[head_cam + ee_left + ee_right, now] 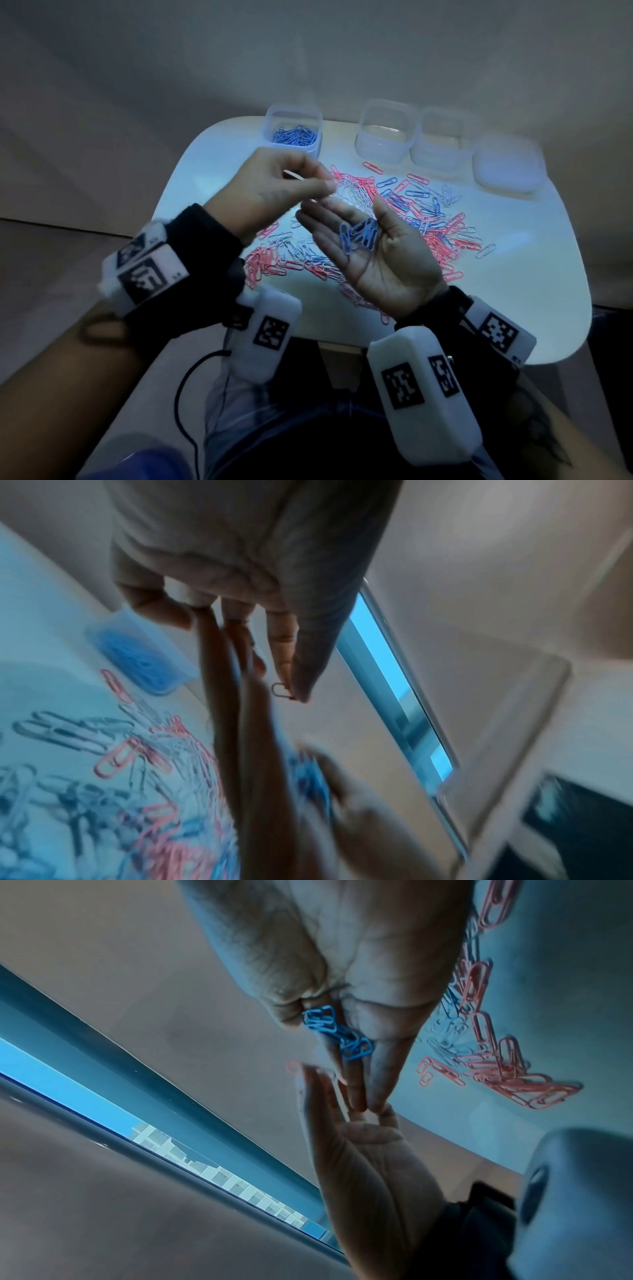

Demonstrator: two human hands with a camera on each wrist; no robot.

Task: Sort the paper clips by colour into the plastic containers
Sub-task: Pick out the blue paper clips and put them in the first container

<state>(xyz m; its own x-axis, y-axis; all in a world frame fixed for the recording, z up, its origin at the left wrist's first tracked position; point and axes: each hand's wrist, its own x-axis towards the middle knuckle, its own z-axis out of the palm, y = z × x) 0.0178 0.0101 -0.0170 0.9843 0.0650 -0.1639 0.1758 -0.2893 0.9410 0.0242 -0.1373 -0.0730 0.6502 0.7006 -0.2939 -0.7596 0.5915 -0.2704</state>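
Our right hand (376, 253) lay palm up above the near middle of the table (191, 178), fingers straight and loose, with a small heap of blue clips (359, 233) resting in the palm. Our left hand (270, 192) hovered just left of it, fingertips almost meeting the right fingertips, thumb and forefinger pinching one clip (281, 690); in the left wrist view that clip looked reddish, though the blur left its colour unsure. Under both hands the mixed pile (428, 219) of pink, blue and white clips spread across the table's middle and right. Along the far edge stood four tubs: the left tub (294, 118) held blue clips (295, 135), and well to its right three more (383, 113) (442, 120) (507, 154) stood in a row, touching, with nothing we could make out inside. One pink clip (373, 168) lay alone just near of them.
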